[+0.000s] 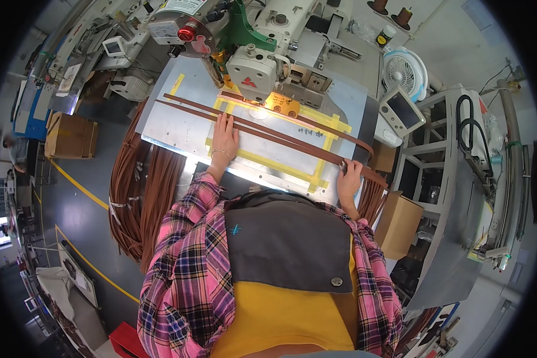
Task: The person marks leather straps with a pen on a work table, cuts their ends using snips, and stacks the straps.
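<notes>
Long brown leather-like straps lie slantwise across the metal work plate of a sewing machine. My left hand rests on them left of the machine head, fingers stretched out and flat. At the plate's right edge my right hand is closed around the straps' right end. Something small and dark shows at its fingertips, too small to name. Beyond these, another brown strap runs under the lit machine head and curves down at the right.
Yellow tape marks the plate. Thick bundles of brown straps hang off its left side. On the right are a control screen, a white fan, a cardboard box and a metal rack. A person is far left.
</notes>
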